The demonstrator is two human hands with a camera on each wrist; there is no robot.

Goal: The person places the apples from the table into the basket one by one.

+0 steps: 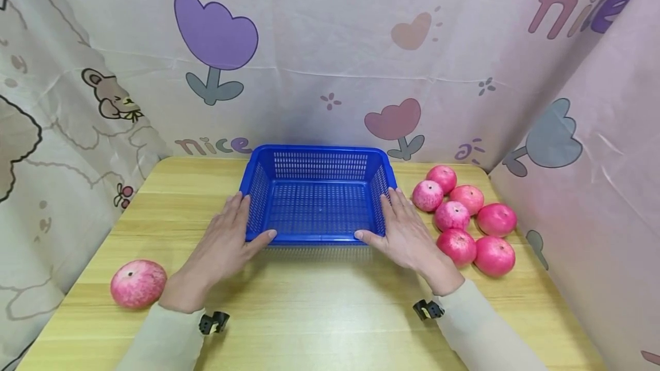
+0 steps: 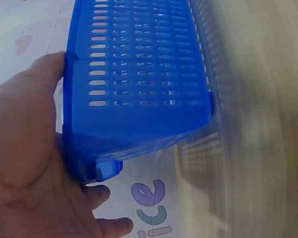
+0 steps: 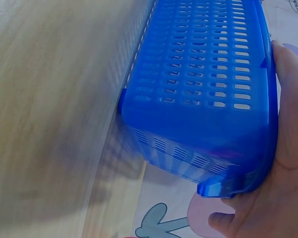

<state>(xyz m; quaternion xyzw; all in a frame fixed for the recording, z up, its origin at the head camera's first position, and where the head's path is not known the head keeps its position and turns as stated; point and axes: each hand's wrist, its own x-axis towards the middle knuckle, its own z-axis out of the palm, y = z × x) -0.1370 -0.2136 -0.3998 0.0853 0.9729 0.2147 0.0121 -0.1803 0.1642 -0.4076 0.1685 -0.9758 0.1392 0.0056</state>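
An empty blue plastic basket [image 1: 321, 238] with slotted walls is at the middle back of the table. On its left side my left hand [image 1: 222, 245] lies with fairly straight fingers along the rim, thumb at the front left corner. My right hand [image 1: 404, 233] mirrors this on the right side, its thumb at the front right corner. The left wrist view shows the left palm [image 2: 20, 144] against the basket rim [image 2: 68, 99], fingertips showing past the corner. In the right wrist view, the right palm [image 3: 293, 129] lies against the opposite rim [image 3: 273, 109].
Several pink apples [image 1: 451, 216] sit grouped right of the basket, close to my right hand. One larger pink apple [image 1: 138, 284] rests at the left, near my left wrist. A patterned cloth [image 1: 309, 44] hangs behind and beside the wooden table [image 1: 319, 314].
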